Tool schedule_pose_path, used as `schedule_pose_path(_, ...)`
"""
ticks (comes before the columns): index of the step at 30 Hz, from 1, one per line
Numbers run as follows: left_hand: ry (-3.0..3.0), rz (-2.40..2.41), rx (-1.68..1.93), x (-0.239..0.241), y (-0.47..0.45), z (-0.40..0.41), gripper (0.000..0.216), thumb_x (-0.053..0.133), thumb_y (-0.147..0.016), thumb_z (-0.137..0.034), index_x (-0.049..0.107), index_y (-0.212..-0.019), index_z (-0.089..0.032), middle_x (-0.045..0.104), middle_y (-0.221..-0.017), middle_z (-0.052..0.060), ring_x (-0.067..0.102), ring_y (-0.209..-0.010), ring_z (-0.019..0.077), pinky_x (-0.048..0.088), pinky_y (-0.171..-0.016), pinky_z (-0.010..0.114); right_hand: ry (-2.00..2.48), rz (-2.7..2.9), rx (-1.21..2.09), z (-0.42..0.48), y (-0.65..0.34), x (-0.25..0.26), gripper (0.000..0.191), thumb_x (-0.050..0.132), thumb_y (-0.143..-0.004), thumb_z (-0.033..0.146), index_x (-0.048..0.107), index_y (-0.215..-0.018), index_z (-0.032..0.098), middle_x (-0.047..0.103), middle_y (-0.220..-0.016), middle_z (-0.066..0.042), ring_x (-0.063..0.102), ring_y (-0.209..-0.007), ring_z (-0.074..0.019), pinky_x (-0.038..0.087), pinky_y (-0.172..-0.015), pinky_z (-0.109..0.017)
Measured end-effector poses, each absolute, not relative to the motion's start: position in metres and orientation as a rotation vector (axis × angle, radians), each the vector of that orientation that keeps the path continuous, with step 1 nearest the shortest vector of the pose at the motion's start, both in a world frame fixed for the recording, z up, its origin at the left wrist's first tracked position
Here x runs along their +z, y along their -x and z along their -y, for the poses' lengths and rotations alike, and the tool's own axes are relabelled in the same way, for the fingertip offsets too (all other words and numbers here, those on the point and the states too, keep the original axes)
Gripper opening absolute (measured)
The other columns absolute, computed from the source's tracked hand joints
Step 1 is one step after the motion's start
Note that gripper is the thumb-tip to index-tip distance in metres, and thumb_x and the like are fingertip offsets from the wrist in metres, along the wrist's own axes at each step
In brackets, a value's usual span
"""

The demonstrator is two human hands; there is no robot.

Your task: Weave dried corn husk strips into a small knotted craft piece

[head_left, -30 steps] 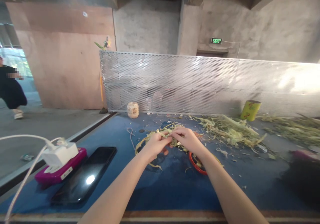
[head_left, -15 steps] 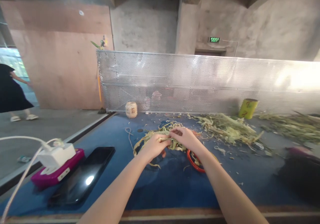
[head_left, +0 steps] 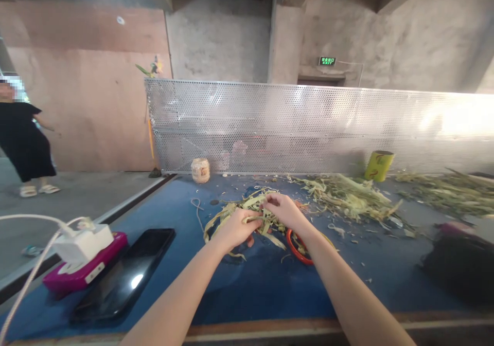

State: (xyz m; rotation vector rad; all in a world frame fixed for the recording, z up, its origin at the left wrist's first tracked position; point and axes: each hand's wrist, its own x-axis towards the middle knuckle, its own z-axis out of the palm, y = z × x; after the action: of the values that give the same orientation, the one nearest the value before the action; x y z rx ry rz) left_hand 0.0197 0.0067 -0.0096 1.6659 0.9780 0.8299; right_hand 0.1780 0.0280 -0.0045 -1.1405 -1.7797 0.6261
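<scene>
My left hand (head_left: 236, 229) is closed, thumb and fingers pinching pale green dried corn husk strips (head_left: 272, 238). Just to its right, my right hand (head_left: 287, 215) has its fingertips pressed together on the same strips. A loose tangle of husk (head_left: 218, 221) lies on the table around and behind both hands. By my right wrist sits an orange-red ring-shaped rim (head_left: 304, 258) with husk bits inside it, partly covered by my forearm. The fingertips are partly hidden among the strips.
A phone (head_left: 125, 274) and magenta power strip (head_left: 87, 273) with a white charger (head_left: 83, 243) lie at left. Behind are a wrapped jar (head_left: 200, 170), a husk heap (head_left: 347, 197), a yellow-green can (head_left: 380, 166) and a perforated metal panel (head_left: 266, 125). A person (head_left: 25, 140) stands far left.
The husk strips between my hands have shifted, and one end now hangs toward the table's front. My hands have moved only slightly. The person at left shows more fully now.
</scene>
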Motion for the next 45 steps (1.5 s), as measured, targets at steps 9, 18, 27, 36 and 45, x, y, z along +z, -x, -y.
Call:
schedule_pose_path(9, -1.515, -0.942, 0.879, -0.002, -0.023, -0.003, 0.024, 0.059, -0.066, -0.034, 0.065, -0.074, -0.012, 0.062, -0.07, 0.007, 0.05, -0.054, 0.0119, 0.035, -0.039, 0.021, 0.926, 1.851, 0.631, -0.013, -0.176, 0.006, 0.034, 0.035, -0.081, 0.018, 0.058, -0.105, 0.023, 0.059, -0.085, -0.002, 0.051, -0.066, -0.0108, 0.042, -0.064, -0.025)
schedule_pose_path(18, -1.302, -0.905, 0.979, 0.001, -0.025, -0.004, 0.021, 0.068, -0.057, -0.03, 0.062, -0.067, -0.013, 0.054, -0.063, 0.002, 0.049, -0.057, 0.0109, 0.034, -0.042, 0.02, 0.966, 2.133, 0.26, -0.01, -0.179, 0.007, 0.016, 0.039, -0.086, 0.03, 0.05, -0.079, 0.019, 0.05, -0.083, -0.004, 0.047, -0.08, -0.0149, 0.039, -0.075, -0.028)
schedule_pose_path(27, -1.3, -0.867, 1.04, 0.002, -0.021, -0.008, 0.026, 0.064, -0.061, -0.027, 0.068, -0.082, -0.011, 0.059, -0.074, 0.007, 0.049, -0.06, 0.0109, 0.036, -0.047, 0.022, 0.996, 2.074, 0.212, -0.012, -0.179, 0.007, 0.013, 0.049, -0.081, 0.029, 0.05, -0.073, 0.02, 0.052, -0.075, 0.0, 0.047, -0.068, -0.0119, 0.036, -0.062, -0.023)
schedule_pose_path(36, -1.367, -0.944, 1.084, 0.003, -0.019, -0.011, 0.03, 0.059, -0.068, -0.024, 0.067, -0.093, -0.011, 0.058, -0.069, 0.005, 0.045, -0.057, 0.0106, 0.035, -0.049, 0.022, 1.054, 2.058, 0.222, -0.014, -0.18, 0.006, 0.006, 0.057, -0.075, 0.025, 0.056, -0.077, 0.02, 0.058, -0.073, 0.001, 0.049, -0.062, -0.0111, 0.036, -0.059, -0.022)
schedule_pose_path(45, -1.426, -0.978, 1.133, -0.001, -0.018, -0.013, 0.027, 0.059, -0.068, -0.022, 0.069, -0.091, -0.013, 0.061, -0.063, 0.004, 0.043, -0.049, 0.0093, 0.037, -0.049, 0.024, 0.999, 1.97, 0.299, -0.014, -0.175, 0.001, 0.009, 0.055, -0.074, 0.027, 0.062, -0.073, 0.02, 0.062, -0.076, -0.001, 0.055, -0.069, -0.0124, 0.041, -0.062, -0.022)
